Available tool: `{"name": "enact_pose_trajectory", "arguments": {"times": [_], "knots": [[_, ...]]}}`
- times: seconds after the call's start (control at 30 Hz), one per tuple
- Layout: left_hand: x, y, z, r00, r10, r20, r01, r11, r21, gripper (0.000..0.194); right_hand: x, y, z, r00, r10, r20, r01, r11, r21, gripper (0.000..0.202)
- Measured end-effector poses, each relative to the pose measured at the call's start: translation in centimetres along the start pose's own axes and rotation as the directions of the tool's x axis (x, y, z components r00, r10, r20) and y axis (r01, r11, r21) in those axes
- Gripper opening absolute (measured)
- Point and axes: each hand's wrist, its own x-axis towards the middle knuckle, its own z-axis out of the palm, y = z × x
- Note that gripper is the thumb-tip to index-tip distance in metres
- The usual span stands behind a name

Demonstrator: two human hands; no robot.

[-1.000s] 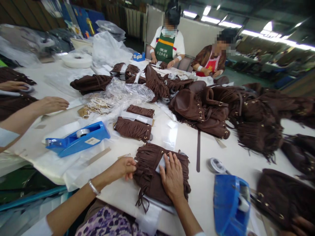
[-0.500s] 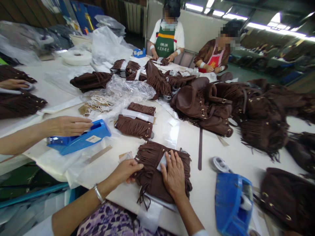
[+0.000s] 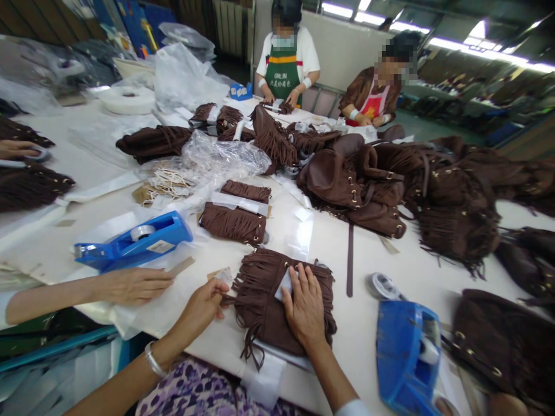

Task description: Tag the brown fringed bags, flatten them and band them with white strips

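Note:
A dark brown fringed bag (image 3: 264, 323) lies folded flat at the near table edge, with a whitish strip across its middle. My right hand (image 3: 306, 306) rests flat on the bag and strip, fingers stretched out. At the bag's left side my left hand (image 3: 203, 309), below a silver bracelet, pinches some fringe strands (image 3: 229, 300) and holds them out to the left. White sheeting shows under the bag's near edge. Just beyond lies another folded fringed bag (image 3: 234, 222) with a pale band around it.
A co-worker's hand (image 3: 139, 284) lies beside a blue tape dispenser (image 3: 130, 240) at left. Another blue tape dispenser (image 3: 405, 352) stands at right, near a tape roll (image 3: 384, 286). Brown bags (image 3: 347, 179) are heaped behind with clear plastic (image 3: 225, 156). Two people work opposite.
My left hand has drawn left from the bag's edge, pulling fringe strands outward. My right hand stays on the bag. The co-worker's hand has come off the left tape dispenser toward the near table edge.

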Motion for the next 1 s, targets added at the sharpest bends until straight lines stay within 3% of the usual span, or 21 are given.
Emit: {"name": "enact_pose_trajectory", "arguments": {"times": [0.2, 0.4, 0.5, 0.67, 0.73, 0.8, 0.83, 0.93, 1.0], "knots": [[-0.8, -0.2, 0.6, 0.998, -0.024, 0.059, 0.042, 0.943, -0.329, 0.034, 0.0, 0.0, -0.1, 1.0, -0.003, -0.004, 0.003, 1.0, 0.003, 0.054], [-0.4, -0.8, 1.3, 1.0, -0.028, 0.002, 0.027, 0.959, -0.282, 0.048, 0.0, 0.0, -0.1, 1.0, -0.005, 0.003, 0.005, 1.0, 0.004, 0.054], [-0.3, 0.2, 0.7, 0.998, -0.035, -0.045, 0.024, 0.971, -0.239, 0.057, 0.0, 0.0, -0.1, 1.0, -0.001, 0.005, 0.001, 1.0, 0.012, 0.055], [-0.8, 1.7, -1.9, 0.987, -0.145, 0.067, 0.16, 0.926, -0.343, 0.056, 0.0, 0.1, 0.0, 1.0, 0.004, -0.007, -0.004, 1.0, 0.027, 0.054], [-0.9, 1.9, -2.9, 0.993, -0.095, -0.065, 0.078, 0.972, -0.223, 0.054, 0.0, 0.1, 0.0, 1.0, 0.006, -0.006, -0.005, 1.0, 0.029, 0.054], [-0.7, 1.9, -3.3, 0.979, 0.029, -0.202, -0.031, 0.999, -0.007, 0.049, 0.0, 0.1, 0.1, 1.0, 0.005, -0.006, -0.005, 1.0, 0.028, 0.054], [-0.5, 1.9, -3.1, 0.971, 0.112, -0.21, -0.087, 0.988, 0.127, 0.045, 0.0, 0.1, 0.1, 1.0, 0.006, -0.006, -0.006, 1.0, 0.026, 0.054], [0.5, 1.9, -1.5, 0.944, 0.33, -0.016, -0.287, 0.843, 0.456, 0.03, 0.0, 0.0, 0.1, 1.0, 0.006, -0.013, -0.005, 1.0, 0.017, 0.054], [1.2, 1.8, -0.1, 0.921, 0.381, 0.085, -0.365, 0.766, 0.529, 0.022, 0.0, 0.0, 0.1, 1.0, 0.0, -0.028, 0.0, 1.0, 0.015, 0.054]]}}
